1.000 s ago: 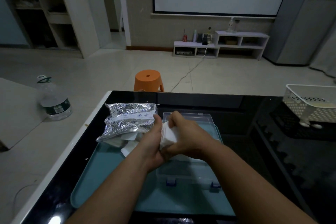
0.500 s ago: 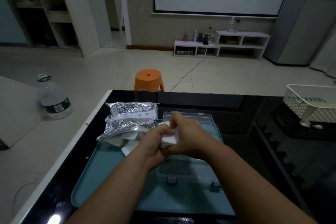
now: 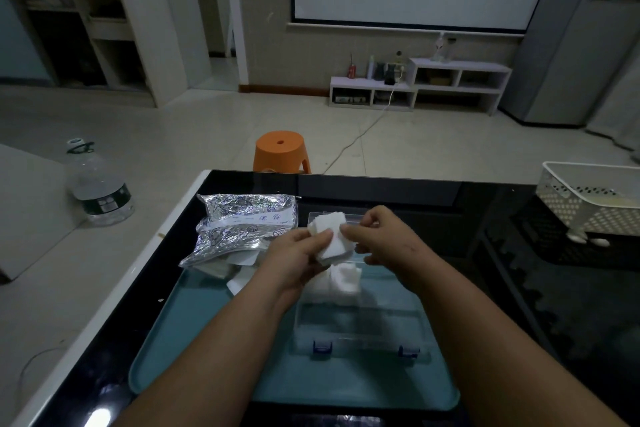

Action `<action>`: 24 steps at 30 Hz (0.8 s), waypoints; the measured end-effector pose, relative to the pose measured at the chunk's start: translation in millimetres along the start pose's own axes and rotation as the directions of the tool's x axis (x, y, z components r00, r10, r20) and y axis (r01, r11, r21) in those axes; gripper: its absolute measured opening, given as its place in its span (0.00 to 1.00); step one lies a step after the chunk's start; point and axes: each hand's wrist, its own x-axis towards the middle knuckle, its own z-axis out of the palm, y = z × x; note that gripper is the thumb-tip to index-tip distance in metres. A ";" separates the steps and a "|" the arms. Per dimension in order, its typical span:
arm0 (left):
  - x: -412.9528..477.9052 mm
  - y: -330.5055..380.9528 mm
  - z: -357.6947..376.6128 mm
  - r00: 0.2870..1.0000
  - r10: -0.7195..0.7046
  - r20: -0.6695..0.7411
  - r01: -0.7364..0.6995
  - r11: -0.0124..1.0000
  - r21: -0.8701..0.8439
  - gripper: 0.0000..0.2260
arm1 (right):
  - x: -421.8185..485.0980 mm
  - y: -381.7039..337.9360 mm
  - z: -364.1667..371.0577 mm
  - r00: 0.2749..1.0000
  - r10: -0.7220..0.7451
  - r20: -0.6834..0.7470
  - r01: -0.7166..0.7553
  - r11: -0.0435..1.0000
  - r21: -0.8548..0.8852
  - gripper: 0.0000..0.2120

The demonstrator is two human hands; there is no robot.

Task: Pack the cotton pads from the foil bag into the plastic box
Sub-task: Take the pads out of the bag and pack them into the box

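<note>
A stack of white cotton pads (image 3: pixel 333 235) is held above the clear plastic box (image 3: pixel 360 326), which lies open on a teal tray (image 3: pixel 207 329). My left hand (image 3: pixel 294 260) grips the stack from below and the left. My right hand (image 3: pixel 381 236) pinches its right edge. More white pads (image 3: pixel 341 282) lie inside the box at its far end. The crinkled foil bag (image 3: pixel 242 229) lies to the left on the tray's far corner, with a few loose pads (image 3: pixel 239 282) spilling from its mouth.
The tray sits on a black glossy table (image 3: pixel 485 218). A white perforated basket (image 3: pixel 595 201) stands at the right on a black crate. An orange stool (image 3: pixel 281 151) stands beyond the table's far edge. A large water bottle (image 3: pixel 98 187) is on the floor at left.
Both hands were closed tight around the pads; now they have lifted and spread apart a little, exposing the stack. A pile of pads now shows in the box beneath.
</note>
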 end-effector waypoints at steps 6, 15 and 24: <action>6.9 -12.2 5.9 0.999 0.029 -0.033 -0.022 0.980 0.199 0.13 | -0.2 9.8 -11.5 0.997 0.078 0.016 -0.079 0.995 0.056 0.07; 14.2 -32.0 35.5 0.993 0.111 -0.042 -0.066 0.811 0.582 0.11 | -0.8 29.0 -26.0 0.971 0.238 -0.012 -0.238 0.970 -0.042 0.02; 18.5 -37.0 47.4 0.977 0.205 -0.061 -0.064 0.550 0.832 0.05 | 2.3 41.8 -22.4 0.963 0.267 -0.039 -0.269 0.952 -0.145 0.04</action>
